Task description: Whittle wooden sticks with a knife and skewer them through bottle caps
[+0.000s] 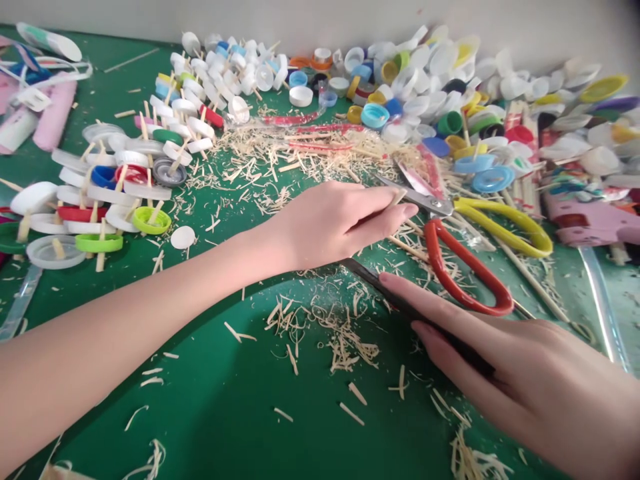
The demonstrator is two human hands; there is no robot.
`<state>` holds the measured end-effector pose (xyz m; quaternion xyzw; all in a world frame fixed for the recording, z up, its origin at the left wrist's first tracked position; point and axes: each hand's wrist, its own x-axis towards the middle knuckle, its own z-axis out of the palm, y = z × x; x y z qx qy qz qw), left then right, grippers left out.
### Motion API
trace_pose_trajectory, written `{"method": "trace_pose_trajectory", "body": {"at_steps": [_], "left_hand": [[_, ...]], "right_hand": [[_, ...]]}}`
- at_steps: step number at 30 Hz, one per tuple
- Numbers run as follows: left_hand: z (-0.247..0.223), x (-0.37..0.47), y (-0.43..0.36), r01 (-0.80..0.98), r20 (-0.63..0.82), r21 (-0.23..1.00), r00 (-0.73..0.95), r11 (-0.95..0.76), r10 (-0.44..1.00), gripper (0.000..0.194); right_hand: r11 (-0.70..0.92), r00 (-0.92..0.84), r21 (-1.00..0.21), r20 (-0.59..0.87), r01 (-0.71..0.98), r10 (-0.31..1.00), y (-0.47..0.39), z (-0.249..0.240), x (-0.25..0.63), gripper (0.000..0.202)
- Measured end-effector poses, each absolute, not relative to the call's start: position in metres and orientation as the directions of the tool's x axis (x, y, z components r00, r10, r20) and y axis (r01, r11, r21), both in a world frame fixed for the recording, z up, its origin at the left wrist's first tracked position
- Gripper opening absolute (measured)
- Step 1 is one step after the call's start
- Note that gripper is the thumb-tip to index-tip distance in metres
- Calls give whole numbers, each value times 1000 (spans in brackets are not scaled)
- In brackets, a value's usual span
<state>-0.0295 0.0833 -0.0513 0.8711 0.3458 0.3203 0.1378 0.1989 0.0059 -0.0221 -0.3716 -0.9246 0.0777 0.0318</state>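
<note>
My left hand [345, 220] reaches across the middle of the green table with thumb and forefinger pinched together. Between its fingertips shows the end of a small pale wooden stick [399, 197]. Held in my right hand [540, 380] is a slim dark knife [420, 310], pointing up and left; its tip passes behind or under my left hand. Curled wood shavings [345, 337] lie on the table below both hands. Scissors [467, 233] with one yellow and one red handle lie just beyond my hands, their blades partly behind my left fingertips.
Plastic caps on wooden sticks [125, 180] crowd the left and back left. Loose coloured caps [415, 87] are heaped along the wall at back right. A pink glue gun [590, 217] lies at the right, a clear glue stick [603, 300] near it. Pink tools with cords [53, 110] lie far left.
</note>
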Motion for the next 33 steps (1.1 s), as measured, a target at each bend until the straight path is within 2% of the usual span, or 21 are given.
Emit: {"method": "trace_pose_trajectory", "body": {"at_steps": [5,12,22,30,33], "left_hand": [[-51,-29,84,535,447,459,551,-710,704,44],[-50,-30,83,526,438,478,551,-703,710,42],[-50,-30,84,544,433,458,555,-703,711,46],[-52,-30,84,516,454,470,554,-716,698,41],[-52,-31,84,511,446,478,559,-714,699,42]], "right_hand": [[675,-693,-233,6,700,721,10,-22,199,49],[710,-717,-148,14,688,697,6,-22,197,50],[644,-675,-279,-24,712,737,8,-21,198,49],[712,-712,-121,53,692,700,1,-27,196,52],[718,-715,-101,67,689,696,-1,-29,198,53]]}}
